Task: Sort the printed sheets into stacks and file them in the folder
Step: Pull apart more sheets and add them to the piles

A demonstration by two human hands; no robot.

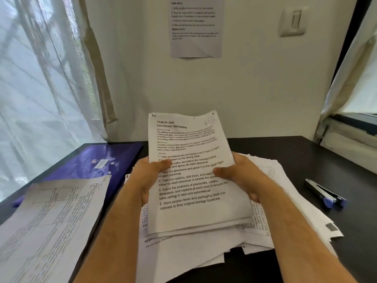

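Note:
I hold a thin bundle of printed sheets [191, 139] tilted up above the desk; its top page lists numbered steps. My left hand [150, 176] grips the bundle's left edge, thumb on the text. My right hand [237, 173] grips the right edge the same way. Beneath the bundle lies a loose heap of printed sheets [285, 205] spread over the dark desk. A separate stack with tables printed on it [51, 219] lies at the left. The blue folder [98, 160] lies shut at the back left, partly under that stack.
A blue and silver stapler [324, 193] lies on the dark desk [285, 146] at the right. A printed notice [195, 27] hangs on the wall ahead. Sheer curtains [40, 78] cover the window on the left; a window frame [346, 129] borders the right.

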